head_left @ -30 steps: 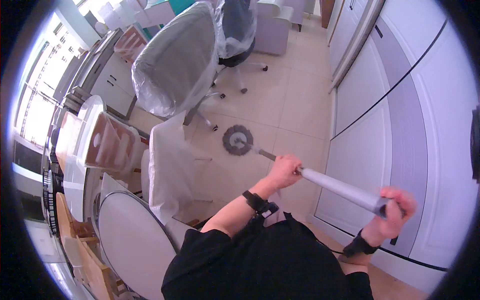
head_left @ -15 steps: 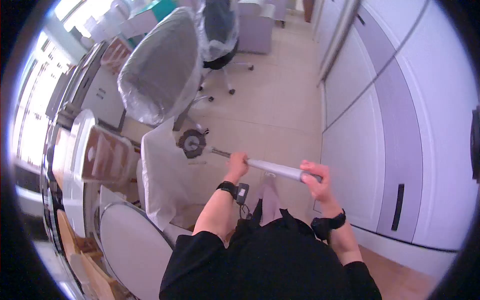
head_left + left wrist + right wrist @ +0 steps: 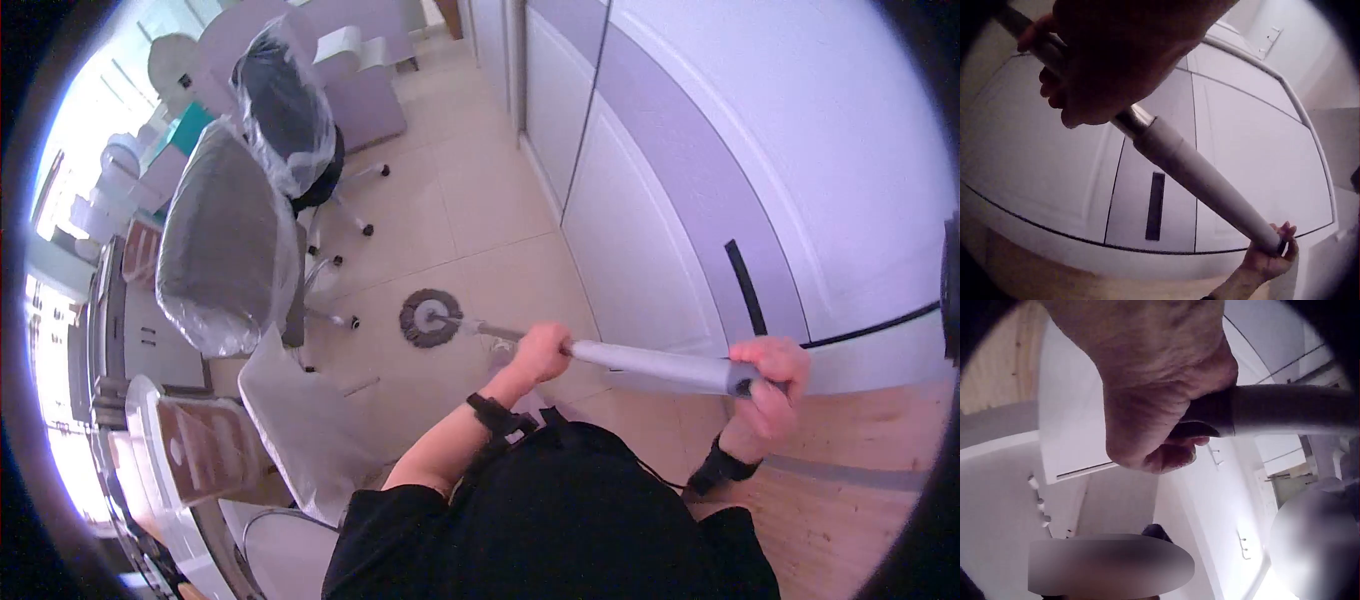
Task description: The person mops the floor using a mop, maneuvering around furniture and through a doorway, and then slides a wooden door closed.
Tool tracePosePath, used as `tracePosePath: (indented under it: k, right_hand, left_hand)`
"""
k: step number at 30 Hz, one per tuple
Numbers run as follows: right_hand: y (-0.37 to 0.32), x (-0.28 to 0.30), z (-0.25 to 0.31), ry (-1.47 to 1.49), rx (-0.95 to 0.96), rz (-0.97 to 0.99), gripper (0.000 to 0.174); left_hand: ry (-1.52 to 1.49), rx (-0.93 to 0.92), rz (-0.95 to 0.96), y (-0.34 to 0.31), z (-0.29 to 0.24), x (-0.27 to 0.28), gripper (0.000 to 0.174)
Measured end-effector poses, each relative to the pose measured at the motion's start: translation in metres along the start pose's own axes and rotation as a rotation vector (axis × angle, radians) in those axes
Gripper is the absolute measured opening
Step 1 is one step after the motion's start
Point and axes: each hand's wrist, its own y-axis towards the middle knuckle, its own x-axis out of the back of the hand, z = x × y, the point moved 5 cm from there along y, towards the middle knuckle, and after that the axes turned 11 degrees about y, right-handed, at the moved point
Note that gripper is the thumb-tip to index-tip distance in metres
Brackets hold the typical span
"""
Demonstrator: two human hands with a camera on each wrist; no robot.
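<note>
Grey mop head (image 3: 430,318) lies flat on the tiled floor (image 3: 470,230), near a wrapped chair (image 3: 225,250) and the cupboard (image 3: 640,230). The left hand (image 3: 540,352) is curled round the pole (image 3: 650,365) midway, and the right hand (image 3: 772,375) is wrapped over its top end. No wet trail shows, so how much floor is mopped cannot be told.

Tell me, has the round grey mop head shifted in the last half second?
Yes. The round grey mop head has slid away from the plastic-wrapped grey chair, toward the white cupboard doors.
</note>
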Motion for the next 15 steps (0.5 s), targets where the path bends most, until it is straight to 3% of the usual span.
tracePosePath:
  k: [5, 8, 12, 15]
  right_hand:
    - [-0.034, 0.029, 0.042, -0.044, 0.079, -0.224, 0.022]
    - [-0.044, 0.028, 0.042, -0.276, 0.128, -0.217, 0.021]
    - [-0.045, 0.015, 0.007, -0.418, 0.018, -0.045, 0.013]
    - [-0.04, 0.004, -0.05, -0.428, -0.074, 0.174, 0.008]
  left_hand:
    - [-0.071, -0.189, 0.095, 0.039, -0.062, -0.019, 0.01]
    - [-0.099, -0.3, 0.051, 0.07, -0.062, -0.046, 0.01]
    - [-0.107, -0.392, -0.082, 0.128, -0.023, -0.087, 0.009]
    - [-0.028, -0.357, -0.187, 0.154, 0.0, -0.067, 0.01]
